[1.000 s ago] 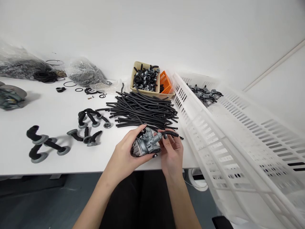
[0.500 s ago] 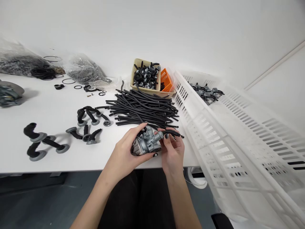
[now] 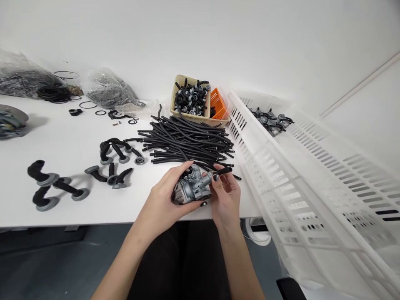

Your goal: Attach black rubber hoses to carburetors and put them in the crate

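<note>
A silver-grey metal carburetor (image 3: 193, 185) is held over the front edge of the table. My left hand (image 3: 162, 196) wraps round its body, thumb along the lower side and fingers over the far side. At the carburetor's right end, a black rubber boot (image 3: 224, 171) points right from the grey neck. My right hand (image 3: 225, 196) closes round the boot's base, its thumb pressing near the joint. Fingers hide where boot and neck meet. Just beyond my hands lies a pile of black rubber hoses (image 3: 187, 139).
Grey caps with black boots (image 3: 59, 183) stand at left. A cream bin (image 3: 175, 93) of similar caps and an orange basket (image 3: 218, 104) are at the back. A white slotted crate (image 3: 265, 166) fills the right, with carburetors (image 3: 271, 120) inside. Plastic bags (image 3: 108, 89) sit back left.
The black boot has swung round and now points slightly upward to the right, showing less length. My right fingers have shifted with it; my left hand keeps its hold.
</note>
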A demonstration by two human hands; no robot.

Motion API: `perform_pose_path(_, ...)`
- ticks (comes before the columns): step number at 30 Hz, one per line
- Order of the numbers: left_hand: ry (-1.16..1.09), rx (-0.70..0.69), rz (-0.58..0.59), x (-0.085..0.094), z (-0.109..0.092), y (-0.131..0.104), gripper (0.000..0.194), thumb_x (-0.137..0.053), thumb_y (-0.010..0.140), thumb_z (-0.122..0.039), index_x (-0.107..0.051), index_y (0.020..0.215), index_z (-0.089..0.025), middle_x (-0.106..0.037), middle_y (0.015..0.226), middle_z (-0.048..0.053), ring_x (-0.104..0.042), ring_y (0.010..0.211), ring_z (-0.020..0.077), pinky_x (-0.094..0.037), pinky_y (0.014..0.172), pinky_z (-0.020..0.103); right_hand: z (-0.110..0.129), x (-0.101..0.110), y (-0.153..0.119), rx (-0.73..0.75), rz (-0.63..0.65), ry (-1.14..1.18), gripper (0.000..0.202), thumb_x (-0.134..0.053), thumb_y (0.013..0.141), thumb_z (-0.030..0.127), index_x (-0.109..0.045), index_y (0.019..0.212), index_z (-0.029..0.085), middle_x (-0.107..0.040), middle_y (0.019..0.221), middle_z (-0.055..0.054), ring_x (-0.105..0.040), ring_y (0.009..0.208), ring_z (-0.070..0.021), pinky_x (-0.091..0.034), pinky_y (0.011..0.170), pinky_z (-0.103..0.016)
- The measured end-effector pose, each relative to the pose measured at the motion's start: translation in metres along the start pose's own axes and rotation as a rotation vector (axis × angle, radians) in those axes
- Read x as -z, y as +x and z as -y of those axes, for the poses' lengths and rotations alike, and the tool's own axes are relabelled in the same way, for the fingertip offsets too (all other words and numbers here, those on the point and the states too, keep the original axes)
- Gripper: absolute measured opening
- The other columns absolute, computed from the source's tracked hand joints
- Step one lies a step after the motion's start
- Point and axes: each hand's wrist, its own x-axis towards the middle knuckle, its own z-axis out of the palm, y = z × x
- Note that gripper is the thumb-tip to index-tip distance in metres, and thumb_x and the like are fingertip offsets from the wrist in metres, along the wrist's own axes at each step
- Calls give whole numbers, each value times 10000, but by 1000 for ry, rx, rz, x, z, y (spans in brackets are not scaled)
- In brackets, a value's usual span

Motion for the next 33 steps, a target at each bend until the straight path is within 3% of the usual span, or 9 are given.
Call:
perform_pose_path(7, -10, 5, 20, 1, -1, 0, 722, -759, 773, -290, -403, 1401, -327, -548, 1413, 26, -537, 1299, 220, -471, 1061, 334, 4, -2, 0, -15, 63, 43, 357, -823, 728, 383, -723, 1044, 252, -723, 1025, -45, -694, 867, -193, -545, 775, -335)
perform_pose_path(13, -3, -22, 21, 0, 0, -1, 722, -760, 772, -282, -403, 1398, -327, -552, 1395, 24, -548, 1277, 213, -468, 1052, 317, 1, -1, 0, 6, 77, 31, 324, -823, 729, 378, -719, 1003, 239, -709, 912, -28, -667, 842, -181, -513, 687, -281)
perform_pose_path(19, 1, -57, 48, 0, -3, -1, 678, -741, 781, -250, -425, 1377, -320, -579, 1338, 38, -584, 1216, 230, -492, 1019, 344, 2, -4, 0, 9, 38, 37, 349, -860, 671, 374, -722, 969, 254, -614, 813, 26, -583, 707, -112, -494, 669, -242)
perform_pose_path(26, -4, -44, 21, -2, -1, -1, 693, -748, 761, -260, -438, 1377, -330, -586, 1330, 39, -595, 1208, 247, -505, 1006, 360, 5, -2, 1, -32, 113, 82, 430, -870, 641, 424, -704, 1001, 256, -697, 820, 3, -624, 766, -159, -503, 720, -290)
perform_pose_path(33, -12, 21, -11, 0, 1, 0, 705, -756, 755, -291, -438, 1383, -315, -560, 1413, 30, -544, 1296, 244, -485, 1048, 346, 14, -3, -1, -137, 147, 234, 262, -773, 725, 339, -722, 968, 256, -721, 860, -11, -654, 794, -172, -499, 709, -293)
